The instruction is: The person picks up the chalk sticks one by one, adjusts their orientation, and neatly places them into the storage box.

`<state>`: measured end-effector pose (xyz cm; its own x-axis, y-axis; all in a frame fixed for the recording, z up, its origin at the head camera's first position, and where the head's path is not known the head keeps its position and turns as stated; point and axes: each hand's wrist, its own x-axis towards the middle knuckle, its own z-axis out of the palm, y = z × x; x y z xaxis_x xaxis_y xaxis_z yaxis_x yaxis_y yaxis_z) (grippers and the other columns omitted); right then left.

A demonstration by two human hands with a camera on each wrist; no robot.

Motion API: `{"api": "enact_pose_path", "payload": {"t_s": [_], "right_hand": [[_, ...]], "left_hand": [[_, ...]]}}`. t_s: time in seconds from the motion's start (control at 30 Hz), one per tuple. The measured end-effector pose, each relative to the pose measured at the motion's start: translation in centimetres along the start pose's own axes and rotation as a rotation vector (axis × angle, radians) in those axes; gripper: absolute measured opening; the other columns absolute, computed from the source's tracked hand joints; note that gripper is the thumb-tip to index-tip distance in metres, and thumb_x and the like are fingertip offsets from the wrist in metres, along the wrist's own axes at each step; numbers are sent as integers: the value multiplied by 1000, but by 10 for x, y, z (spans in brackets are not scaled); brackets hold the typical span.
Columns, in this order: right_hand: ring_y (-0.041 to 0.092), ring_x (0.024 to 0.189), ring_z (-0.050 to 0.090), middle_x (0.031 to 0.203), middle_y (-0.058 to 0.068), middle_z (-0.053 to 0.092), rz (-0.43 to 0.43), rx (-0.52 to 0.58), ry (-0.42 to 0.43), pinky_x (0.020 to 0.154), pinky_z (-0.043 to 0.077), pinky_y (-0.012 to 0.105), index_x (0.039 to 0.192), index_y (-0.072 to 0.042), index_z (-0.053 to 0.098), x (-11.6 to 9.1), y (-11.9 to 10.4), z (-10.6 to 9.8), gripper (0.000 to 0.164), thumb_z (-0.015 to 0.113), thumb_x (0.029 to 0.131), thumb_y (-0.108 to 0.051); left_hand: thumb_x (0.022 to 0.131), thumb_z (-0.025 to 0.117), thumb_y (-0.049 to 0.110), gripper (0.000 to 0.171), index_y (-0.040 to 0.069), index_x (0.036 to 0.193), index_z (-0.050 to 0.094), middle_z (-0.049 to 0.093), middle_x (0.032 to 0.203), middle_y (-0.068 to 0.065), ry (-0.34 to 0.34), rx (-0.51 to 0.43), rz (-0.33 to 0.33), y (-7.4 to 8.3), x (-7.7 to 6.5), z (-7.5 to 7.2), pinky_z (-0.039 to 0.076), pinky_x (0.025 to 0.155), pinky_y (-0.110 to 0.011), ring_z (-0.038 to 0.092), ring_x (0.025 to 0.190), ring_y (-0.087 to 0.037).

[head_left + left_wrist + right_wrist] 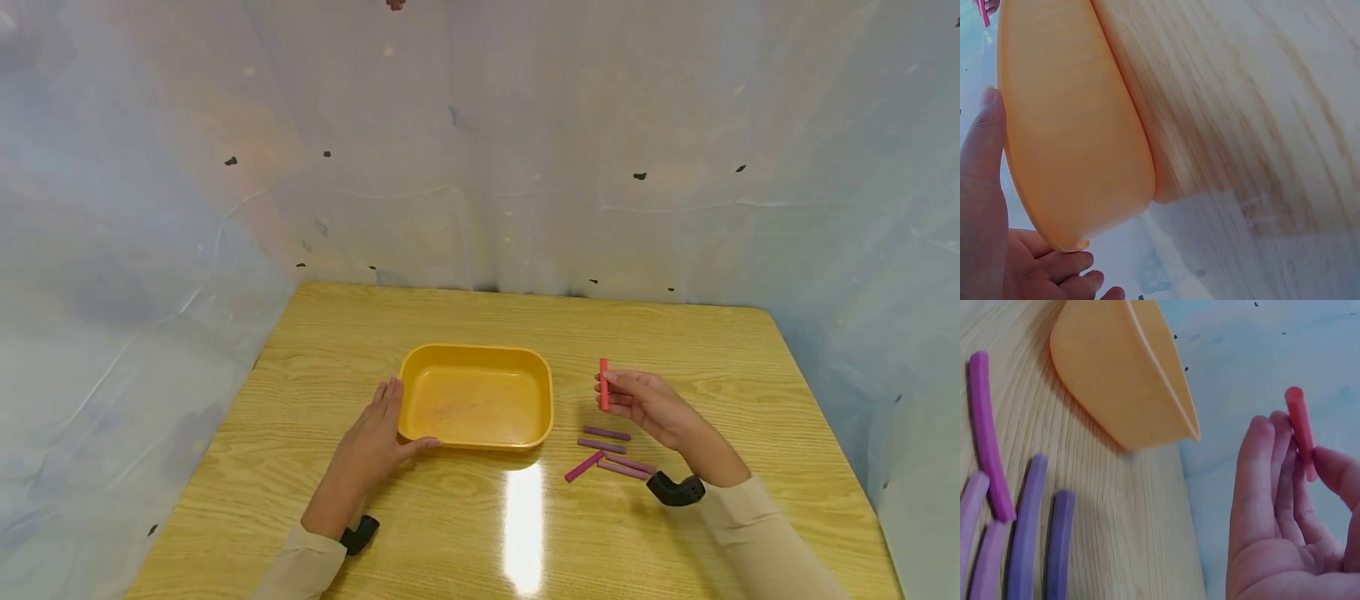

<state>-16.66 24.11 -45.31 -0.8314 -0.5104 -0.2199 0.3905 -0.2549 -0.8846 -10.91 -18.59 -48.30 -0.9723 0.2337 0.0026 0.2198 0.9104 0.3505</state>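
A red crayon-like stick [603, 384] is held upright by my right hand [651, 407], pinched between thumb and fingers above the table. In the right wrist view the stick [1300, 431] shows a flat, round end. My left hand [372, 442] touches the near left corner of a yellow plastic tray [476, 442], its fingers along the left side and its thumb along the front rim. The left wrist view shows the tray's outer wall [1072, 125] close up, with the thumb and fingers at the rim.
Below my right hand, several purple, lilac and magenta sticks [585, 467] lie on the wooden table [337, 333], right of the tray. Pale plastic sheeting [510, 167] with dark specks surrounds the table at the back and sides.
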Motion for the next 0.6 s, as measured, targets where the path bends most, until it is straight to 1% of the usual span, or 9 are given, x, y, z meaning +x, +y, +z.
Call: {"api": "enact_pose_path", "payload": {"t_s": [0.13,0.27,0.4,0.5,0.6], "right_hand": [[17,91,64,99,8,66,3,75,-41,82,51,29,106,-3,65,3,0,5,31,36,102,-12],[17,94,64,102,9,64,7,175,-77,84,51,28,109,-3,64,7,0,8,33,33,103,-12],[19,96,63,104,11,63,6,242,-114,86,50,30,113,2,61,10,1,11,33,32,103,-10],[19,96,63,105,11,63,9,260,-116,87,49,30,114,2,59,14,1,14,31,34,103,-12],[18,95,63,104,10,62,20,264,-85,86,49,29,113,1,60,18,0,18,29,38,102,-14]], "left_hand": [[73,45,79,114,-2,148,13,14,152,-18,-1,0,-2,-1,1,1,25,107,-49,11,140,-30],[73,45,80,115,-1,148,12,13,152,-17,-3,0,-3,-1,1,0,26,107,-48,11,140,-30],[72,45,80,115,-1,148,12,11,153,-15,0,-2,-3,0,0,0,26,107,-48,11,140,-28],[72,44,80,116,-1,148,11,10,153,-15,1,-1,-2,0,0,1,26,107,-48,10,140,-29],[72,43,81,117,-1,148,11,11,153,-16,0,3,-3,0,1,2,25,107,-48,10,140,-29]]}}
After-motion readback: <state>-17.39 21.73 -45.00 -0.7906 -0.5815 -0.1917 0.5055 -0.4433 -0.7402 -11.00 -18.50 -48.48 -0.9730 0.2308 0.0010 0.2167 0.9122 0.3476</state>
